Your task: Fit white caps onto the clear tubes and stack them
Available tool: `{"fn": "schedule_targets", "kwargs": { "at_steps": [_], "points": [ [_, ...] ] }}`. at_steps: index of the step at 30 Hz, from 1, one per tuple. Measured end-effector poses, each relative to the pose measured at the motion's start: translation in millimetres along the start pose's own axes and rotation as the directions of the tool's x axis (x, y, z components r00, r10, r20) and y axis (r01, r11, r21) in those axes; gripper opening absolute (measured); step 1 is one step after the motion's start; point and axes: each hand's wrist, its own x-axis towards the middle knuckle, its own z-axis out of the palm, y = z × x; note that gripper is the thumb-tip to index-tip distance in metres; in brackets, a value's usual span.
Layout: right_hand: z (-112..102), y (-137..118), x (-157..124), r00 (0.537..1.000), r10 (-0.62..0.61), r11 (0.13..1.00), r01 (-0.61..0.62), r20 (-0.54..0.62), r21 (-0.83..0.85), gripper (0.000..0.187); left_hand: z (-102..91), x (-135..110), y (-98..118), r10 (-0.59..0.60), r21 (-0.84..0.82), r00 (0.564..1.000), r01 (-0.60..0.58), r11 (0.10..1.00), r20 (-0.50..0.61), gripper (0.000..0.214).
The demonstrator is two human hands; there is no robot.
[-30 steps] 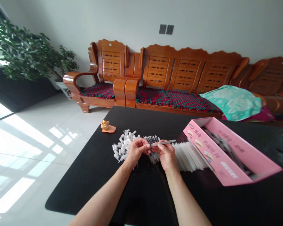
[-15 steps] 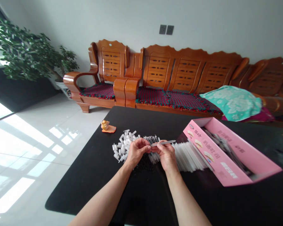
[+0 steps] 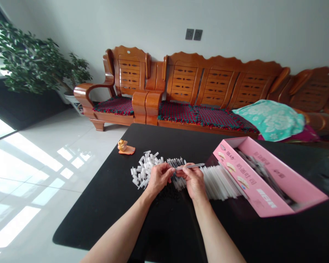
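A slim whitish pen (image 3: 194, 166) is held nearly level above the black table. My right hand (image 3: 194, 180) is closed around its barrel, the tip pointing right. At the pen's left end, my left hand (image 3: 159, 178) pinches with thumb and forefinger; any small part there is hidden by the fingers. Beneath and behind the hands lies a row of dark-tipped pen refills (image 3: 177, 162). White pen caps (image 3: 142, 170) are heaped beside my left hand. To the right of my right hand, translucent pen barrels (image 3: 220, 182) lie side by side. Small black pieces (image 3: 170, 193) are scattered below my left hand.
A pink box (image 3: 254, 182) with dark pens or similar slim items inside stands at the right of the black table (image 3: 104, 215). A small yellow figurine (image 3: 122, 145) sits at the far left edge. Behind are a wooden sofa (image 3: 183, 78) and a turquoise cloth (image 3: 274, 118).
The fingers of my left hand have curled a little more at the pen's left end. My right hand and the pen have hardly moved.
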Motion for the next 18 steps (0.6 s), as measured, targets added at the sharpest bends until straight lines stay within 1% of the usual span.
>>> {"fn": "schedule_targets", "kwargs": {
  "at_steps": [3,5,8,10,12,14,18],
  "points": [
    [-0.6,-0.1,0.5,1.0,0.0,1.0,0.0,0.008,0.004,0.018,1.8,1.2,-2.1,-0.011,-0.089,1.0,0.012,0.996,0.011,0.032],
    [-0.8,-0.8,0.6,1.0,0.004,1.0,-0.004,0.008,0.011,0.018,1.1,1.3,-3.2,-0.005,-0.105,1.0,0.005,0.994,0.006,0.033],
    [-0.6,-1.9,0.6,1.0,0.008,1.0,-0.008,-0.003,0.013,0.019,-2.0,0.1,-3.1,0.003,-0.028,1.0,-0.004,1.0,-0.013,0.034],
    [-0.4,-2.1,0.5,1.0,0.008,1.0,-0.008,-0.009,0.004,0.019,-3.6,-0.8,-2.1,0.018,0.041,1.0,-0.018,0.999,-0.005,0.038],
    [-0.4,-1.8,0.5,1.0,0.007,1.0,-0.007,-0.009,-0.004,0.019,-3.7,-1.1,-1.1,0.034,0.072,0.999,-0.035,0.997,0.012,0.042],
    [-0.6,-1.1,0.7,1.0,0.008,1.0,-0.008,-0.003,-0.007,0.019,-2.2,-0.6,-0.6,0.032,0.051,0.999,-0.033,0.998,0.015,0.039],
    [-1.2,-0.8,1.0,1.0,0.012,1.0,-0.012,0.0,-0.003,0.019,0.8,1.0,-2.1,0.009,-0.065,1.0,-0.009,0.998,0.01,0.032]
  ]
}}
